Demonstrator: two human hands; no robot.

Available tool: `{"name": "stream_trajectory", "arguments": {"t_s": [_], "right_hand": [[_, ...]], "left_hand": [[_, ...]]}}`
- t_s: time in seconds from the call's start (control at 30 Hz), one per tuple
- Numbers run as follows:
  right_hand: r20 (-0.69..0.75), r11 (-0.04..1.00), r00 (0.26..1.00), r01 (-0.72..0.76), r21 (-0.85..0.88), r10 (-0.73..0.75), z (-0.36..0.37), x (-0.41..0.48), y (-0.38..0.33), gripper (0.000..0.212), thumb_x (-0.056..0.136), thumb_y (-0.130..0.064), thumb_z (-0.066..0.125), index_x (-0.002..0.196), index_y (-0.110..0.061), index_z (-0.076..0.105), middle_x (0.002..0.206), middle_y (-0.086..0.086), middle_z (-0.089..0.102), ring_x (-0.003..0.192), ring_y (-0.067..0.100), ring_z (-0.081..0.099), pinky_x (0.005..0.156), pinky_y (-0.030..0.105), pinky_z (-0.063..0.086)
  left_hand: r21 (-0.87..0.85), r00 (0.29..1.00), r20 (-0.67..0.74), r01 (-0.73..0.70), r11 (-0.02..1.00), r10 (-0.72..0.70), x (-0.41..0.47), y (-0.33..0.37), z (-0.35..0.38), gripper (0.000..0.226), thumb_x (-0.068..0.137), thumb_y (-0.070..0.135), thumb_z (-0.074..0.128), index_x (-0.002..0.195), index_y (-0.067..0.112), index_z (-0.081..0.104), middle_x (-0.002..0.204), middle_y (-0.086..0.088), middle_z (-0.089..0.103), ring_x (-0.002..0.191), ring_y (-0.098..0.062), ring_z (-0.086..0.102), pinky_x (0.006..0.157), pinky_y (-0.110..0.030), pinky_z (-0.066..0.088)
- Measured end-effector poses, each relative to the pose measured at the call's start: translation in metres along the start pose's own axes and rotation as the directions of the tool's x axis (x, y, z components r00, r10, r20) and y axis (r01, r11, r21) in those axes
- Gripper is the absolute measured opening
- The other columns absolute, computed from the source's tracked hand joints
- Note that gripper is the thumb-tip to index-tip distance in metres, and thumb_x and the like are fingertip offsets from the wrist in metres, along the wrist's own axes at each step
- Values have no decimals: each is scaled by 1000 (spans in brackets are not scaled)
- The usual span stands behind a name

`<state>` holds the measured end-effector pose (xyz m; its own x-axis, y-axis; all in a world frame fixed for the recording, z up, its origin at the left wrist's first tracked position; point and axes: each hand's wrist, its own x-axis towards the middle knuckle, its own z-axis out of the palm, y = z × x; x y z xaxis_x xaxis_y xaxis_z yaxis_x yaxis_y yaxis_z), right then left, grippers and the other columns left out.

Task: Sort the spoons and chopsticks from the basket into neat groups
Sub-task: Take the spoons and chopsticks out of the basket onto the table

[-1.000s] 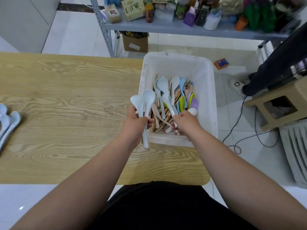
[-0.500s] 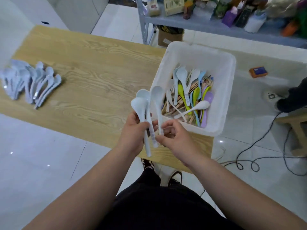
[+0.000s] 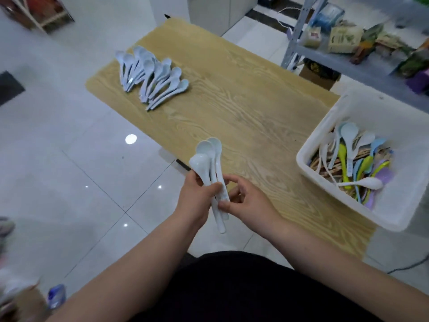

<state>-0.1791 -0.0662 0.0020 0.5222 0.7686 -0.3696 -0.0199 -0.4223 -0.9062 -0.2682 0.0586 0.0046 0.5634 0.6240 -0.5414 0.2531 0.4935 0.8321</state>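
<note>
Glossy white tile floor (image 3: 69,173), light-wood table (image 3: 243,108), grey metal shelf rack (image 3: 293,38), lamp glare (image 3: 130,138) on tiles.

The right picture edge cuts off the basket (image 3: 325,126), and in it we glimpse the chopsticks (image 3: 321,167) only in slivers beneath the coloured spoons (image 3: 343,159). The left hand (image 3: 197,198) covers part of the handles of the white spoons (image 3: 209,163). On the shelf (image 3: 348,59) the packets (image 3: 343,39) blur beyond reading. The heaped spoons (image 3: 151,75) on the tabletop (image 3: 243,108) overlap too much for us to count.
</note>
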Motion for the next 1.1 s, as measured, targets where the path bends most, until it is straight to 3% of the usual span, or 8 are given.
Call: {"name": "stream_trajectory", "arguments": {"t_s": [0.13,0.23,0.37,0.53,0.67,0.83,1.0,1.1], "right_hand": [[21,996,999,-38,82,37,57,41,-31,60,80,-19,80,127,-46,55,94,-3,73,89,15,73,85,34,58],[53,986,997,-69,153,62,104,70,-51,58,82,-18,78,120,-52,50,100,2,75,91,19,75,84,43,62],[95,981,993,-83,175,67,144,104,-71,57,87,-19,74,111,-63,46,99,-2,77,89,16,75,72,30,61],[96,964,985,-161,213,143,147,145,-76,68,88,-13,73,134,-50,41,95,-1,77,88,15,75,72,30,61],[116,936,971,-233,266,208,135,191,-80,72,90,-9,72,143,-44,39,95,-2,76,88,17,76,72,30,60],[160,900,953,-296,322,256,129,253,-96,56,90,-3,70,132,-34,52,99,1,77,89,23,76,77,35,62],[103,858,938,-345,380,331,127,302,-101,43,91,-1,69,112,-36,60,95,2,77,81,18,75,67,29,59],[23,835,921,-363,414,390,128,333,-98,43,90,-2,71,115,-35,59,95,-2,77,85,19,75,65,27,58]], "left_hand": [[10,1000,-13,-10,1000,10,27,31,-65,46,80,-7,66,116,19,57,101,-7,77,96,-25,75,81,-44,61],[12,999,-44,-12,1000,12,44,52,-112,43,79,-6,67,110,23,57,101,-9,75,88,-26,76,71,-38,63],[64,997,-71,-4,998,8,69,73,-156,40,81,-1,69,111,21,56,105,-6,73,89,-21,75,73,-34,63],[73,998,-16,64,995,-63,108,83,-166,34,88,3,64,117,18,55,103,1,76,90,-15,75,68,-25,57],[96,992,43,111,989,-115,151,104,-161,45,82,0,53,123,18,55,107,-2,76,100,-25,73,81,-41,59],[196,993,-2,113,974,-115,203,134,-167,48,82,-4,53,123,21,54,104,0,77,96,-28,74,88,-53,58],[132,994,-26,108,985,-106,259,155,-180,43,84,-2,60,117,24,59,110,-8,71,90,-21,76,85,-41,61],[175,992,-76,109,979,-97,305,174,-204,38,85,2,64,109,32,64,101,-5,67,83,-19,75,84,-37,61]]}}
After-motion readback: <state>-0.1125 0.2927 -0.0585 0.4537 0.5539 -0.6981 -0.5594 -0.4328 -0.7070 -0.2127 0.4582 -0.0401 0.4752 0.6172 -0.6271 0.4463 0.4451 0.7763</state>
